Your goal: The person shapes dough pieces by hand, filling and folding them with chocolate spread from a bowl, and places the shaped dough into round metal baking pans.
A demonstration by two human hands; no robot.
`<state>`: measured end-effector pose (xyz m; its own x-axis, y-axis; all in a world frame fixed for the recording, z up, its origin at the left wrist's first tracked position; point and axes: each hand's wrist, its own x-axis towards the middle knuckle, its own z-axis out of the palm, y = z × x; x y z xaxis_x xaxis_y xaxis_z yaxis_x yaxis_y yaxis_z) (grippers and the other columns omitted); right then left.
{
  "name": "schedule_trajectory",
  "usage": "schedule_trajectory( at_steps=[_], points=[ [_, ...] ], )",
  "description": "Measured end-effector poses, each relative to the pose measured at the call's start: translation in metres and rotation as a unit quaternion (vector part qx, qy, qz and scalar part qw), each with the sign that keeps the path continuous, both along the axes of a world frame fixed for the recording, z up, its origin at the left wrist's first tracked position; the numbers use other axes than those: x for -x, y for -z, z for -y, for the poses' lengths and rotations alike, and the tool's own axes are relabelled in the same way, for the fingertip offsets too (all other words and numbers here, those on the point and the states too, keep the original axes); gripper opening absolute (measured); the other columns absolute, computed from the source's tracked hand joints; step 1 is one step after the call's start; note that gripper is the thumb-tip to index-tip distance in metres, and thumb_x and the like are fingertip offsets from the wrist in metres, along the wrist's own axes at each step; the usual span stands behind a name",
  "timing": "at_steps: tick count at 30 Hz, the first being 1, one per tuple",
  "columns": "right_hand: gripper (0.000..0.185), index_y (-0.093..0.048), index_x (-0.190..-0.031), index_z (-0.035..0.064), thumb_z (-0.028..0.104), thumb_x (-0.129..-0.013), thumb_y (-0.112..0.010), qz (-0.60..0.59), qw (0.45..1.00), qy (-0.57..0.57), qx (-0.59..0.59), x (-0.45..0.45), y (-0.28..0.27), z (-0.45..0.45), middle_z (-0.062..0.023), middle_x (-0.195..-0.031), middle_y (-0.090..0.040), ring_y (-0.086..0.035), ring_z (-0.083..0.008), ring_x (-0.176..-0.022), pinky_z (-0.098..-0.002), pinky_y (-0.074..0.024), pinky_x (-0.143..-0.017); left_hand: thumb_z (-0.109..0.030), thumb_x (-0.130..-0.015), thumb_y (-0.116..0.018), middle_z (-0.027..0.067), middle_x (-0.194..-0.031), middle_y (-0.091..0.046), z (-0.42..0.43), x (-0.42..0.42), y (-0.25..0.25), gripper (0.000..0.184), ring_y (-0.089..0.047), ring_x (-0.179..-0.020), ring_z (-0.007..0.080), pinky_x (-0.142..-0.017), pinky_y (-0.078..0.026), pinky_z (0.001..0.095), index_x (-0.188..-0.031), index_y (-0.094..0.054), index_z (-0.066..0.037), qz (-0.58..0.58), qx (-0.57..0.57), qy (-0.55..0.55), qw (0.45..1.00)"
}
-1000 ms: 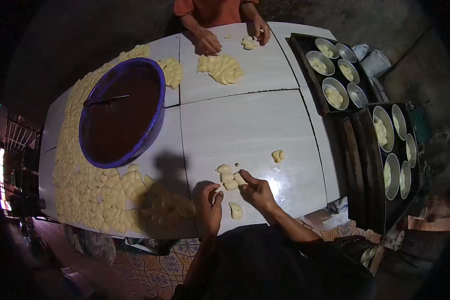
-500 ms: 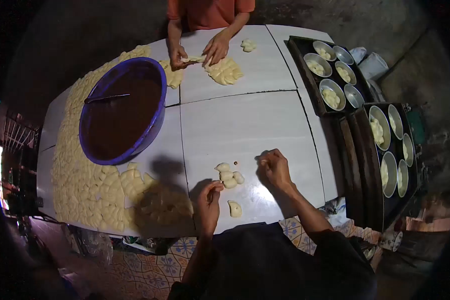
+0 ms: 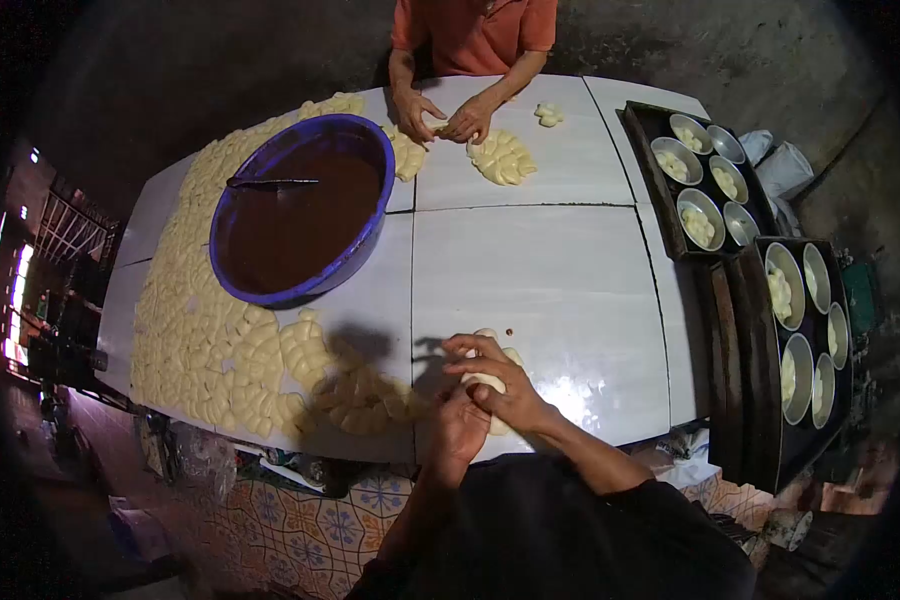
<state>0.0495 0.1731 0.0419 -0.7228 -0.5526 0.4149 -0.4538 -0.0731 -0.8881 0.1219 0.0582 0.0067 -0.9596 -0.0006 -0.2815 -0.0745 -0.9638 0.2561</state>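
Close together over the near part of the table, my hands meet around a piece of pale dough (image 3: pixel 483 381). My left hand (image 3: pixel 457 428) is cupped under it, palm turned up. From above, my right hand (image 3: pixel 510 390) closes over it with bent fingers. Behind my fingers a small cluster of dough pieces (image 3: pixel 513 355) lies on the white tabletop, partly hidden. Another bit of dough (image 3: pixel 498 427) shows beneath my right hand. A tiny brown crumb (image 3: pixel 509 332) lies just beyond.
A purple basin (image 3: pixel 382 225) of brown filling, with a utensil (image 3: pixel 270 183) in it, stands left. Many dough pieces (image 3: pixel 185 330) cover the left side. Dark trays (image 3: pixel 660 215) with metal tins stand right. Across the table, another person's hands (image 3: pixel 470 118) handle dough.
My hands, apart before, have come together around a piece of dough, the right one moving left. The view has shifted. The other person's hands have drawn closer together.
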Motion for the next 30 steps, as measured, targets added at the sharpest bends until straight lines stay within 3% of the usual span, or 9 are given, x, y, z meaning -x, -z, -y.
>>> schedule_trajectory(
  at_steps=[6,8,10,13,17,19,23,26,30],
  points=[
    [0.107,-0.004,-0.152,0.0078,0.043,-0.079,-0.075,0.27,0.94,-0.158,0.137,0.034,0.029,-0.011,-0.0117,-0.154,-0.023,-0.027,-0.0277,-0.139,-0.0414,-0.0314,-0.108,-0.084,-0.058,-0.063,0.0169,-0.144,-0.034,0.018,0.037,-0.04,0.126,-0.036,-0.13,0.0295,-0.11,-0.031,0.0429,-0.145,-0.028,0.001,-0.078,-0.02,0.118,0.99],
    [0.105,-0.012,-0.153,0.0149,0.055,-0.077,-0.072,0.268,0.939,-0.196,0.089,0.037,0.042,-0.013,-0.0133,-0.154,-0.018,-0.026,-0.0288,-0.139,-0.0418,-0.0346,-0.105,-0.084,-0.072,-0.049,0.02,-0.139,-0.043,0.055,0.079,-0.022,0.115,-0.043,-0.126,0.029,-0.106,-0.033,0.0419,-0.146,-0.028,0.002,-0.309,-0.143,0.131,0.931],
    [0.093,-0.025,-0.152,0.0208,0.061,-0.079,-0.067,0.232,0.957,-0.15,0.084,0.039,0.041,-0.006,-0.0126,-0.153,-0.019,-0.03,-0.0293,-0.137,-0.0421,-0.0385,-0.1,-0.062,-0.094,-0.04,0.0133,-0.1,-0.067,0.098,0.141,-0.062,0.071,-0.059,-0.097,0.0194,-0.097,-0.039,0.0375,-0.12,-0.059,0.002,-0.13,0.289,-0.08,0.945],
    [0.082,-0.029,-0.15,0.0153,0.052,-0.086,-0.064,0.268,0.946,-0.119,0.141,0.051,0.046,-0.011,-0.012,-0.149,-0.026,-0.039,-0.0256,-0.127,-0.0405,-0.0411,-0.097,-0.065,-0.096,-0.031,0.0073,-0.084,-0.06,0.18,0.232,-0.083,0.073,-0.054,-0.074,0.0179,-0.073,-0.045,0.0344,-0.1,-0.059,0.002,0.03,0.776,-0.101,0.622],
    [0.075,-0.034,-0.147,0.0088,0.044,-0.088,-0.064,0.34,0.925,-0.063,0.155,0.059,0.067,-0.019,-0.0111,-0.141,-0.036,-0.045,-0.0221,-0.122,-0.0361,-0.0434,-0.095,-0.073,-0.092,-0.017,0.0089,-0.073,-0.058,0.22,0.272,-0.052,0.091,-0.05,-0.067,0.0196,-0.074,-0.041,0.0396,-0.09,-0.067,0.003,0.115,0.843,0.118,0.513],
    [0.067,-0.032,-0.148,0.0097,0.035,-0.093,-0.06,0.351,0.913,-0.067,0.198,0.057,0.081,-0.021,-0.0114,-0.14,-0.039,-0.047,-0.0209,-0.12,-0.0336,-0.0449,-0.094,-0.073,-0.091,-0.014,0.0084,-0.068,-0.058,0.209,0.27,-0.056,0.093,-0.051,-0.065,0.0208,-0.075,-0.04,0.0392,-0.083,-0.068,0.002,0.179,0.746,0.133,0.627],
    [0.056,-0.031,-0.148,0.0107,0.025,-0.098,-0.053,0.34,0.92,-0.018,0.194,0.052,0.076,-0.012,-0.0124,-0.137,-0.044,-0.05,-0.0201,-0.117,-0.0332,-0.0472,-0.091,-0.073,-0.092,-0.017,0.0086,-0.059,-0.055,0.17,0.232,-0.073,0.093,-0.053,-0.065,0.0204,-0.072,-0.043,0.0382,-0.076,-0.07,0.002,0.158,0.841,-0.024,0.517],
    [0.047,-0.038,-0.143,0.0031,0.014,-0.099,-0.051,0.478,0.834,-0.007,0.276,0.05,0.065,0.003,-0.0111,-0.128,-0.052,-0.056,-0.0171,-0.105,-0.0292,-0.05,-0.081,-0.071,-0.091,-0.03,0.01,-0.096,-0.066,0.152,0.173,-0.029,0.079,-0.063,-0.08,0.021,-0.076,-0.051,0.036,-0.112,-0.06,-0.001,-0.054,0.275,0.13,0.951],
    [0.018,-0.064,-0.107,-0.0009,0.012,-0.096,-0.057,0.555,0.801,0.033,0.221,0.042,0.047,0.015,-0.0051,-0.08,-0.065,-0.059,-0.0095,-0.064,-0.0208,-0.0515,-0.059,-0.063,-0.095,-0.034,0.0171,-0.129,-0.055,0.049,0.097,-0.033,0.077,-0.055,-0.115,0.0276,-0.101,-0.039,0.0424,-0.138,-0.042,0.001,0.099,0.326,0.105,0.935]
  ],
)
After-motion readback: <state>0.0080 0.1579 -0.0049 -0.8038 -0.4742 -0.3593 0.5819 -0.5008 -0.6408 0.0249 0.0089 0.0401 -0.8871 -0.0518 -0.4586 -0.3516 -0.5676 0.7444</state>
